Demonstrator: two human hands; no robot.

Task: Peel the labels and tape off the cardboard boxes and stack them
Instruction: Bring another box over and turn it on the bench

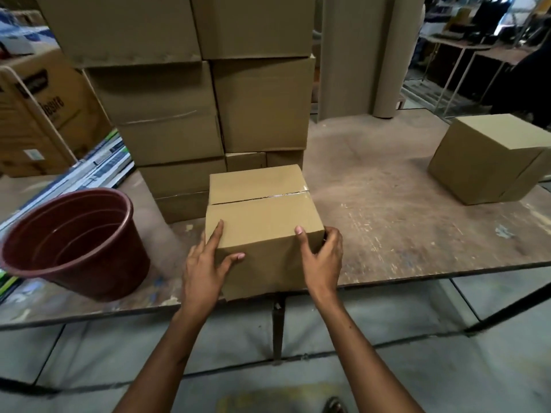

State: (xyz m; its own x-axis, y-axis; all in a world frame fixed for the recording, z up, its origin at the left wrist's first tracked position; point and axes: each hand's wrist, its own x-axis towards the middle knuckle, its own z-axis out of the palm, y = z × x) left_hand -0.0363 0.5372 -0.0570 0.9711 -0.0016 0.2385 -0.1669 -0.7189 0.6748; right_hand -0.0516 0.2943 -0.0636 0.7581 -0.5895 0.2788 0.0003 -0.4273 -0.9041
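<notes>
Between the two hands, at the near edge of a worn table (387, 210), sits a plain brown cardboard box (262, 216) — its top flaps meet at a seam with a scrap of clear tape (301, 190) at the seam's right end. The left hand (205, 263) lies against the near left corner, fingers straight, thumb on the front face. The right hand (323, 259) clasps the near right corner, thumb on top, fingers curled round the side. Beyond the grip rises a stack of boxes (208, 108); left of it, a dark red bucket (74, 242).
</notes>
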